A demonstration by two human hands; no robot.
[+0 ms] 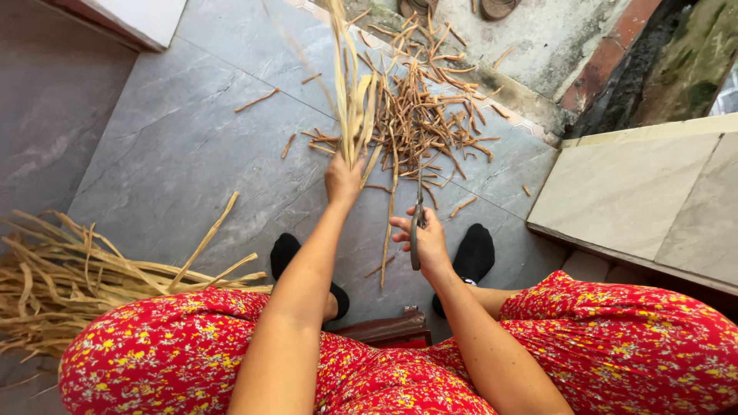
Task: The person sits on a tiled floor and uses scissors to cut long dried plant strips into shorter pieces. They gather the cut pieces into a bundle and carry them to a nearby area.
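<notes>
Grey stone floor tiles (pixel 177 146) outdoors, seen from above; person seated on a low red stool (pixel 384 327), red floral dress (pixel 615 346), black socks.

Left hand (pixel 343 180) is raised forward, grip pressed together around a bundle of pale dried straw stalks (pixel 350 92), which stand up and away from the body, slightly blurred at the top. Right hand (pixel 423 242) has its grip closed on the handles of dark scissors (pixel 417 223); blades point up toward the base of the held bundle, blade gap too thin to tell whether open. One long strip (pixel 388 223) hangs from the bundle down between the two hands.

Brown cut-off scraps (pixel 423 115) are heaped on the floor just past the hands. Larger pile of uncut dried stalks (pixel 69 277) lies on the floor at the person's left, beside the knee. Raised pale stone step (pixel 638 200) on the right.

Doing it well, judged from this: keep the bundle tight and even at the fist so the ends line up, bring the blades square across the stalks close under the hand, fingers clear of the blades, and cut over the scrap heap so the trimmings fall in one place.
</notes>
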